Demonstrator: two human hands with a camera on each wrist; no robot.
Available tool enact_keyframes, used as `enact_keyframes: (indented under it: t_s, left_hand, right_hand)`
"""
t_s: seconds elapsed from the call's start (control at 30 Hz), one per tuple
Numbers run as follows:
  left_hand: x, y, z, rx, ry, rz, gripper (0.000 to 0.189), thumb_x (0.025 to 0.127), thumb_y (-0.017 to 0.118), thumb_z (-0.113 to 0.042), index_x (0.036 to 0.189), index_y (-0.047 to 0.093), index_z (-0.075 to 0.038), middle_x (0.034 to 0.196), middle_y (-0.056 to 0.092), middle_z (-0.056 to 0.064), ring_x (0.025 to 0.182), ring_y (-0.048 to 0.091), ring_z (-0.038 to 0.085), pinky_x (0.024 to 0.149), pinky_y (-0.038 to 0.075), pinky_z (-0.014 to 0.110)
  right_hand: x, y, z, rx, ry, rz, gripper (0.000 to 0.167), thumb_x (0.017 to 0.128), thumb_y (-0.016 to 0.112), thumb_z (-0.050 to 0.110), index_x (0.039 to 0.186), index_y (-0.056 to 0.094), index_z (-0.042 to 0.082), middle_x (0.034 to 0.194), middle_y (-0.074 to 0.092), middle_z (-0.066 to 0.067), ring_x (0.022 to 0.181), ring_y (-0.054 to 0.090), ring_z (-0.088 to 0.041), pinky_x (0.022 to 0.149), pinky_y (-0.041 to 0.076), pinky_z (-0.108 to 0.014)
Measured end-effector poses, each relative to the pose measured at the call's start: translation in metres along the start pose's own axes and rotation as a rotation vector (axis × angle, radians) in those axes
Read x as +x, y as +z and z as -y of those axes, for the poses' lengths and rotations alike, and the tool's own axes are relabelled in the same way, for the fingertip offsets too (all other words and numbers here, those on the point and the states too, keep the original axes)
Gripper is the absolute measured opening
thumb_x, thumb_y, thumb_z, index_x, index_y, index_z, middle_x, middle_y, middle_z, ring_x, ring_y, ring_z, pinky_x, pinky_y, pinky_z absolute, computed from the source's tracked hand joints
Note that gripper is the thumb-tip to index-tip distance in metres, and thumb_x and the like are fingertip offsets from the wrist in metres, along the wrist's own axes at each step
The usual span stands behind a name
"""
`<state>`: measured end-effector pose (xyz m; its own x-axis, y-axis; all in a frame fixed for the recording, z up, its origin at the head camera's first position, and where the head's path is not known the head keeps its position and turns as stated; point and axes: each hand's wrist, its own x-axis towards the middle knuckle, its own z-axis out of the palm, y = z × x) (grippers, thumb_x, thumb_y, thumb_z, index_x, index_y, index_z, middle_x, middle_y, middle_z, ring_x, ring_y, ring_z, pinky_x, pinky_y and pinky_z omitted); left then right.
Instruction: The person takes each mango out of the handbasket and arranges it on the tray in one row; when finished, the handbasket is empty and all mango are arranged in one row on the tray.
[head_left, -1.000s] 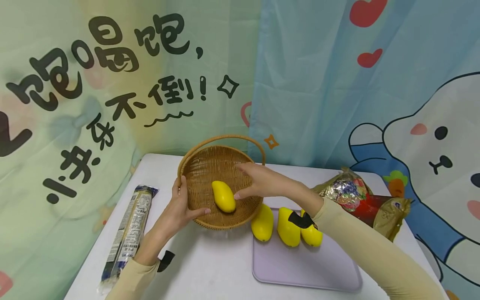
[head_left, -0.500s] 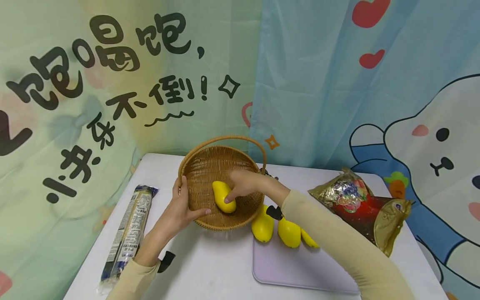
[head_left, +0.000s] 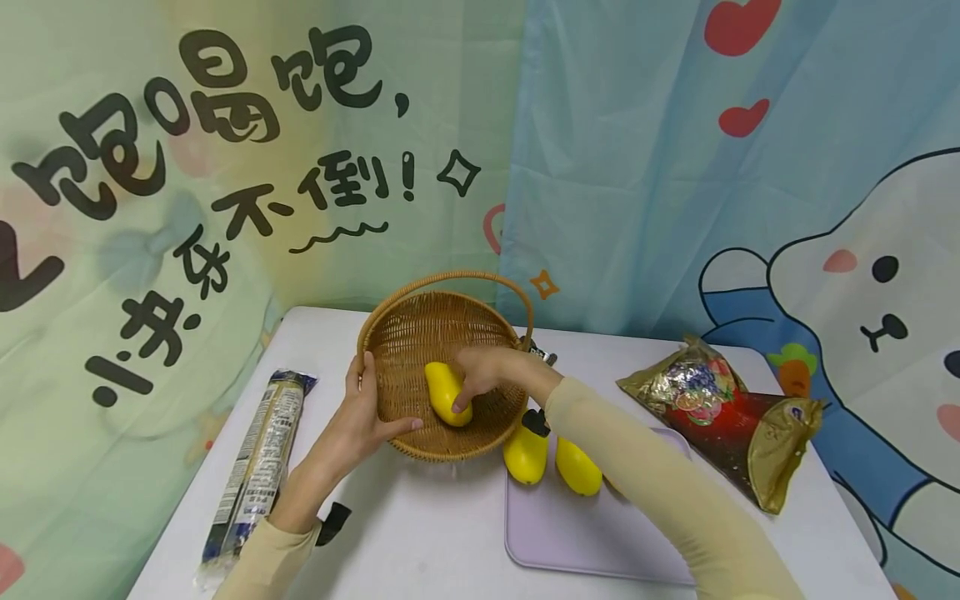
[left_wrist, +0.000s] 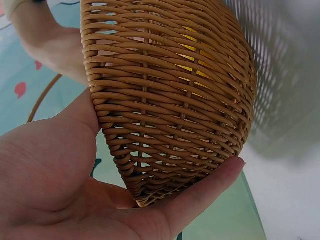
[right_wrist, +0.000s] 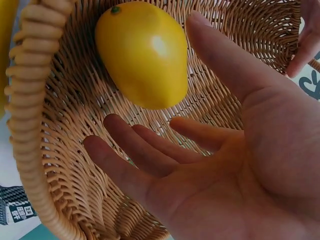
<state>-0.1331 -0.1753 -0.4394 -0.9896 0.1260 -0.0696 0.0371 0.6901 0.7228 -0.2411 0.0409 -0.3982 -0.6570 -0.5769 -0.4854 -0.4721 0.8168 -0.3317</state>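
Observation:
A wicker basket point(head_left: 405, 325) with a hoop handle is tipped toward me at the back of the table. My left hand point(head_left: 363, 425) grips its left rim, thumb inside and fingers along the outer weave point(left_wrist: 165, 100). One yellow mango point(head_left: 444, 392) lies in the basket. My right hand point(head_left: 491, 371) reaches in from the right, its thumb overlapping the mango in the head view. In the right wrist view its fingers are spread and loosely bent around the mango point(right_wrist: 145, 55), with a gap between fingertips and fruit.
A lilac tray point(head_left: 592, 542) on the right bears more mangoes point(head_left: 527, 457), partly hidden by my right sleeve. Behind it lies a red and gold foil bag point(head_left: 727, 417). A long packet point(head_left: 258, 467) lies at the left. A small black-and-white item point(right_wrist: 17, 205) sits beyond the basket.
My right hand has moved left and deeper into the basket, from its right side to the mango. The left hand and basket have stayed put.

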Motion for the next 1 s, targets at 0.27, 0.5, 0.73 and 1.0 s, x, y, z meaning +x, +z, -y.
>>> enact_keyframes:
  t_s: [0.27,0.5,0.73,1.0]
  left_hand:
    - [0.002,0.001,0.0,0.001,0.02,-0.014,0.13,0.083,0.083,-0.042,0.159,-0.012,0.003,0.166,-0.014,0.028,0.14,0.04,0.05,0.112,0.041,0.054]
    - [0.001,0.0,0.001,0.0,0.016,-0.013,0.131,0.083,0.083,-0.043,0.159,-0.013,0.003,0.166,-0.014,0.029,0.141,0.039,0.05,0.113,0.041,0.054]
    - [0.001,0.0,0.002,-0.002,0.006,-0.015,0.13,0.083,0.082,-0.044,0.159,-0.013,0.003,0.165,-0.014,0.03,0.141,0.038,0.051,0.112,0.04,0.055]
    - [0.0,-0.001,0.003,-0.006,0.002,-0.004,0.13,0.083,0.081,-0.046,0.159,-0.013,0.002,0.166,-0.016,0.027,0.141,0.039,0.05,0.111,0.042,0.054]
  right_hand:
    - [0.01,0.008,-0.001,0.013,0.017,0.016,0.094,0.084,0.083,0.036,0.158,0.033,0.006,0.158,0.044,-0.013,0.145,0.043,-0.029,0.122,0.03,-0.044]
    - [0.015,0.014,0.0,0.038,0.007,0.003,0.098,0.083,0.086,0.03,0.16,0.03,0.008,0.16,0.041,-0.013,0.147,0.04,-0.031,0.123,0.029,-0.047]
    - [0.015,0.021,0.003,0.08,-0.007,-0.021,0.1,0.081,0.087,0.024,0.161,0.028,0.013,0.156,0.045,-0.012,0.14,0.045,-0.028,0.121,0.032,-0.047]
    - [0.018,0.024,0.004,0.043,-0.039,-0.029,0.098,0.082,0.086,0.024,0.161,0.028,0.017,0.155,0.047,-0.01,0.137,0.047,-0.028,0.119,0.034,-0.048]
